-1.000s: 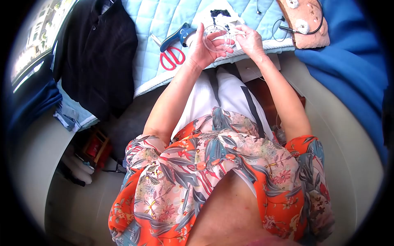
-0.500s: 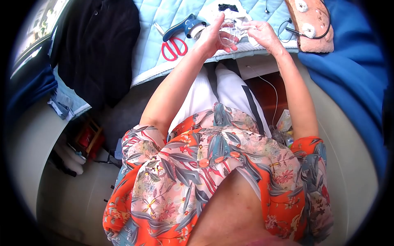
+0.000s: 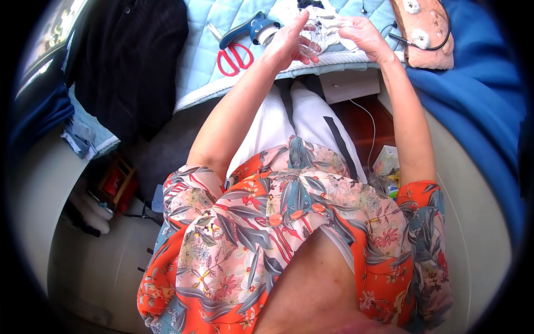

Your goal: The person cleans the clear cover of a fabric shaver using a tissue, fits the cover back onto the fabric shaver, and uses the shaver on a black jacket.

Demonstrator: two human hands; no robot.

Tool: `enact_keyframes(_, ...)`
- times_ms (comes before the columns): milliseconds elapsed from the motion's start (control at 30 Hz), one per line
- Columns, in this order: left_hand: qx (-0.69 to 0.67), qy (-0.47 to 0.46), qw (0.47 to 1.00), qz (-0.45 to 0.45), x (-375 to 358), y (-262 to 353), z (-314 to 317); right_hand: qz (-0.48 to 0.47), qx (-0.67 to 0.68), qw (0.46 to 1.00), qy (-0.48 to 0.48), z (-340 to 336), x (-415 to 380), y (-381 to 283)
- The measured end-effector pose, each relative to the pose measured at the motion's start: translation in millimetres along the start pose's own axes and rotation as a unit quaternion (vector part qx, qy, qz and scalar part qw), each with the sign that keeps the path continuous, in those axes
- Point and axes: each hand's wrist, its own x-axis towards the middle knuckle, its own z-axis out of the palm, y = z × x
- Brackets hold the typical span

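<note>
My left hand (image 3: pixel 288 44) is curled around a small clear cup-shaped container (image 3: pixel 309 40), thumb up on its near side. My right hand (image 3: pixel 364 38) is closed in a pinch on a white tissue (image 3: pixel 338 26) just right of the container. Behind both hands, a crumpled white sheet with a dark clump (image 3: pixel 309 4) on it lies on the light-blue quilted cover (image 3: pixel 208 78). Left of my left hand rest a blue handheld device (image 3: pixel 245 30) with a white round end and scissors with red handles (image 3: pixel 235 59).
A black garment (image 3: pixel 130 61) covers the left side of the quilt. On the right lie a fuzzy pinkish-brown item (image 3: pixel 428 47) with a black cable and blue fabric (image 3: pixel 473 83). A white cord (image 3: pixel 367 111) hangs below the quilt's edge.
My right hand has shifted slightly right and lost its raised pinch pose, the tissue still at its fingertips. My left hand keeps the clear container. The whole view has tilted a little.
</note>
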Motion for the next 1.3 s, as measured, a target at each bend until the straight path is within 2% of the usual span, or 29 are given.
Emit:
enact_keyframes(33, -0.004, -0.004, 1.0, -0.003, 0, -1, -1, -0.014, 0.03, 0.999, 0.002, -2, -2, -2)
enact_keyframes(167, -0.005, -0.037, 0.999, 0.006, -7, -4, -9, 0.032, 0.069, 0.997, -0.014, -7, -8, 1)
enact_keyframes(267, -0.001, -0.086, 0.996, 0.021, -11, 1, -10, 0.038, 0.01, 0.999, -0.015, -12, -5, 12)
enact_keyframes(400, 0.037, -0.132, 0.99, 0.022, -15, 6, -8, 0.084, 0.078, 0.99, -0.087, -7, -12, -7)
enact_keyframes(467, 0.013, -0.128, 0.992, 0.017, -13, 3, -8, 0.081, 0.121, 0.986, -0.086, -4, -16, -11)
enact_keyframes(567, -0.019, -0.131, 0.991, 0.015, -12, 3, -9, 0.072, 0.105, 0.99, -0.057, -2, -19, -11)
enact_keyframes(667, -0.024, -0.147, 0.989, 0.016, -12, 3, -12, 0.097, 0.167, 0.976, -0.098, -8, -23, -6)
enact_keyframes(767, -0.017, -0.151, 0.988, 0.019, -12, 7, -14, 0.114, 0.112, 0.983, -0.087, -9, -23, -4)
enact_keyframes(967, -0.091, -0.189, 0.978, 0.0, -17, 4, -25, 0.037, 0.179, 0.983, 0.032, 2, -25, 8)
enact_keyframes(1067, -0.115, -0.208, 0.971, -0.025, -29, 0, -22, -0.019, 0.271, 0.953, 0.135, 17, -26, 16)
enact_keyframes(1167, -0.103, -0.201, 0.974, -0.025, -35, -3, -2, -0.057, 0.307, 0.932, 0.184, 34, -24, 32)
enact_keyframes(1267, -0.122, -0.167, 0.978, 0.001, -38, -3, 14, -0.063, 0.232, 0.945, 0.223, 50, -29, 27)
enact_keyframes(1300, -0.135, -0.181, 0.974, 0.011, -68, -18, 44, -0.073, 0.183, 0.947, 0.255, 56, -81, 19)
